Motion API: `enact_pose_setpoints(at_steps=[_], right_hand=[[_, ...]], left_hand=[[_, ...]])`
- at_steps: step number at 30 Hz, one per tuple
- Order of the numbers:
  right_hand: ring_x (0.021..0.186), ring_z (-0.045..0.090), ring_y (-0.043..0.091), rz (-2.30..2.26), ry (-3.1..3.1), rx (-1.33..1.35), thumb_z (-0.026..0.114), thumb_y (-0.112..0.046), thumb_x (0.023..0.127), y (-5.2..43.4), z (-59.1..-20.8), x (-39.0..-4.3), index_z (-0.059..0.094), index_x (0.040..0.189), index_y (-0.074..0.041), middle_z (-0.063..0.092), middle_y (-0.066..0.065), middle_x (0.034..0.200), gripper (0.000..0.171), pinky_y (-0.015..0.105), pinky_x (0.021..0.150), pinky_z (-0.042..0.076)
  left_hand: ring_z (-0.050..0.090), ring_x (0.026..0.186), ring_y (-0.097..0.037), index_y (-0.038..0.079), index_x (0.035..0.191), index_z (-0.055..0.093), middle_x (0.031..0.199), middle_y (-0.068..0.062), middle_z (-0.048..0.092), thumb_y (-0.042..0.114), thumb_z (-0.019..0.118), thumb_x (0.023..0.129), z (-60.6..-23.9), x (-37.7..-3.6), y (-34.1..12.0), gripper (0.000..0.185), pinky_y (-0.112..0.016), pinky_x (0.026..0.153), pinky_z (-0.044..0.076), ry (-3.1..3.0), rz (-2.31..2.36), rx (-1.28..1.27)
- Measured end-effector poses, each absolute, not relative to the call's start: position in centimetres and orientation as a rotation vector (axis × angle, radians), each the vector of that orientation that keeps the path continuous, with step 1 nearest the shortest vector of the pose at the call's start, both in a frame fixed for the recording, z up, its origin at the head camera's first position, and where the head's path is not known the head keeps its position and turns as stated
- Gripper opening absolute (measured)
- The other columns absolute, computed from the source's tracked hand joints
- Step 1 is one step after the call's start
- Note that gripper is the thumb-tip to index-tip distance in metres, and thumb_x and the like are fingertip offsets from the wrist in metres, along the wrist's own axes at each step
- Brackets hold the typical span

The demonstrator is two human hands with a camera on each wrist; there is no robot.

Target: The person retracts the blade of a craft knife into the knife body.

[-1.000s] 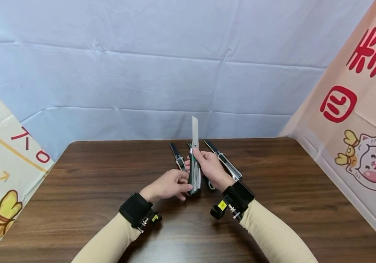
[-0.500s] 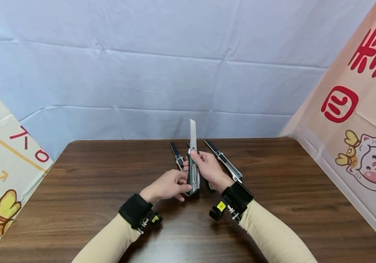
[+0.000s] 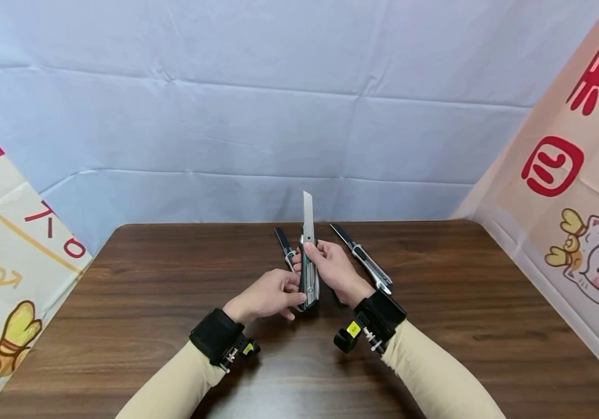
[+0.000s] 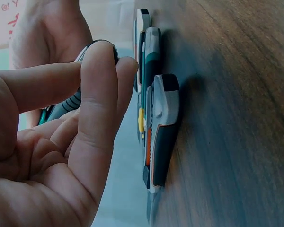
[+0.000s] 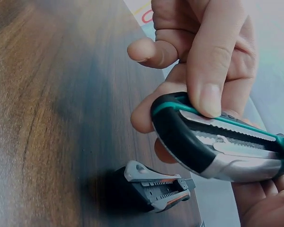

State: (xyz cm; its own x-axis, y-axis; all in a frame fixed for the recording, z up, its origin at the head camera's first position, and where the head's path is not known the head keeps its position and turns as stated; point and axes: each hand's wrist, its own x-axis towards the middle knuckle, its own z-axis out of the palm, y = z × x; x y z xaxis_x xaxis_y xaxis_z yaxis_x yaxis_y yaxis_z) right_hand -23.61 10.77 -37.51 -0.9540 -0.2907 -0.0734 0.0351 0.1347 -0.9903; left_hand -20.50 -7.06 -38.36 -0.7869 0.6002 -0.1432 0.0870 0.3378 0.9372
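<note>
A green and black utility knife (image 3: 309, 273) stands upright above the table, its silver blade (image 3: 307, 210) pushed out and pointing up. My right hand (image 3: 314, 256) grips the handle, thumb on its front near the top. My left hand (image 3: 291, 295) pinches the handle's lower end. The left wrist view shows my left hand (image 4: 102, 71) with thumb and forefinger on the knife's rounded butt (image 4: 103, 45). In the right wrist view the knife (image 5: 213, 142) lies across my right hand (image 5: 270, 208), while a left thumb presses its butt.
Other utility knives lie on the dark wooden table (image 3: 148, 302) behind my hands: one on the left (image 3: 285, 247), a silver one on the right (image 3: 367, 262). A blue cloth backdrop rises behind; printed sheets hang at both sides.
The knife has sunk slightly and both hands keep their hold. The view has shifted a little.
</note>
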Motion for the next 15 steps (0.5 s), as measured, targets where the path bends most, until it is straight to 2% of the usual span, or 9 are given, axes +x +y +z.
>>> enact_pose_setpoints(at_steps=[6,11,15], right_hand=[[0.092,0.07,0.017,-1.949,2.139,-0.22,0.043,-0.029,0.106,10.77,-37.68,-23.76,0.054,0.129,0.002,0.07,0.014,0.11,0.04,0.031,0.088,0.058],[0.092,0.071,0.013,-2.053,2.068,-0.19,0.046,-0.03,0.104,10.79,-37.33,-23.79,0.051,0.134,-0.002,0.07,0.015,0.114,0.041,0.029,0.09,0.057],[0.095,0.07,0.012,-2.123,1.977,-0.184,0.046,-0.031,0.104,10.97,-36.99,-23.69,0.049,0.136,0.0,0.068,0.015,0.117,0.045,0.034,0.096,0.055]], left_hand=[[0.069,0.092,-0.035,-0.005,0.122,0.059,0.105,-0.019,0.071,0.005,0.056,0.097,-38.72,-20.67,-6.86,0.028,-0.033,0.069,0.062,2.124,1.489,0.559],[0.068,0.102,-0.031,-0.006,0.129,0.052,0.112,-0.022,0.067,0.005,0.052,0.098,-38.83,-20.81,-6.6,0.033,-0.036,0.084,0.06,2.038,1.593,0.525],[0.065,0.112,-0.026,-0.007,0.135,0.047,0.122,-0.022,0.064,0.004,0.049,0.099,-38.77,-20.81,-6.38,0.037,-0.037,0.091,0.058,1.992,1.654,0.495]])
